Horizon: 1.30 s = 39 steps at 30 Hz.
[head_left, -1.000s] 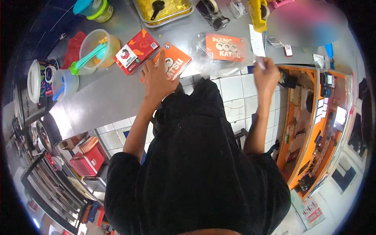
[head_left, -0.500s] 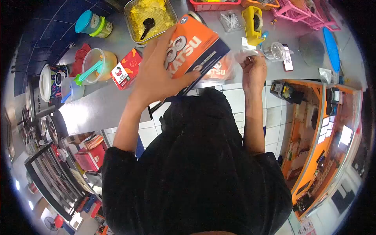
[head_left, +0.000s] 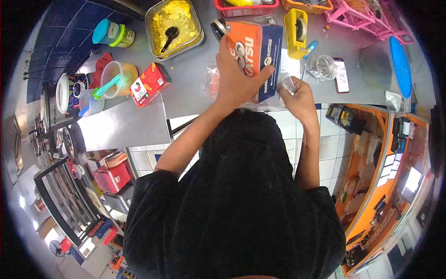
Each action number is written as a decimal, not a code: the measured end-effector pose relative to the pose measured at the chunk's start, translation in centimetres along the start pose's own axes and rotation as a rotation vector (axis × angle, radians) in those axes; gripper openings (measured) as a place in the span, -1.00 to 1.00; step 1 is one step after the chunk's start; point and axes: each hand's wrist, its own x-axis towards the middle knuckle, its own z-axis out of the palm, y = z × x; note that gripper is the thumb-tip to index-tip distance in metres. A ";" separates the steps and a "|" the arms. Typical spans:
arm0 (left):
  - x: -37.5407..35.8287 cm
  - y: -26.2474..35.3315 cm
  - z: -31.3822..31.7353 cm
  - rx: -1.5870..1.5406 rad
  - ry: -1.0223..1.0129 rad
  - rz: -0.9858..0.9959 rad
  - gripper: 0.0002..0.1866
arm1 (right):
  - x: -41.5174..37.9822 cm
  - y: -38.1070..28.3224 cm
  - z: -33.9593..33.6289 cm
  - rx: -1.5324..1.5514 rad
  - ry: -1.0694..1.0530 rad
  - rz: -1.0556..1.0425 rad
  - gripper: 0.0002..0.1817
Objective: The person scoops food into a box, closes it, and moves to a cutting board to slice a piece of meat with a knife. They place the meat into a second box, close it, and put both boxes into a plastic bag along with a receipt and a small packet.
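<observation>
An orange and dark blue box with "KATSU" on it (head_left: 269, 51) is over the steel counter, gripped by my left hand (head_left: 239, 81), whose fingers and thumb wrap its near side. My right hand (head_left: 298, 98) pinches the edge of a clear plastic bag (head_left: 289, 84) beside the box's right side. Part of the bag lies under and around the box; how far the box is inside it I cannot tell. Beyond the box's far left corner is a round black and silver object (head_left: 218, 29).
Steel counter (head_left: 186, 97) holds a tray of yellow food (head_left: 174, 28), a red box (head_left: 151, 84), tubs (head_left: 118, 76), a yellow tape dispenser (head_left: 296, 35), a phone (head_left: 341, 74), a clear plastic cup (head_left: 324, 67), a blue-lidded container (head_left: 399, 67) and baskets (head_left: 246, 9).
My left hand and the box have moved right and turned more upright, towards my right hand. The bag has shifted with them, and my right hand is slightly lower.
</observation>
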 end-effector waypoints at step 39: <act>-0.3 -2.2 -4.4 0.878 -0.781 0.421 -0.03 | 1.6 -6.4 4.5 0.357 -0.114 -0.391 -0.67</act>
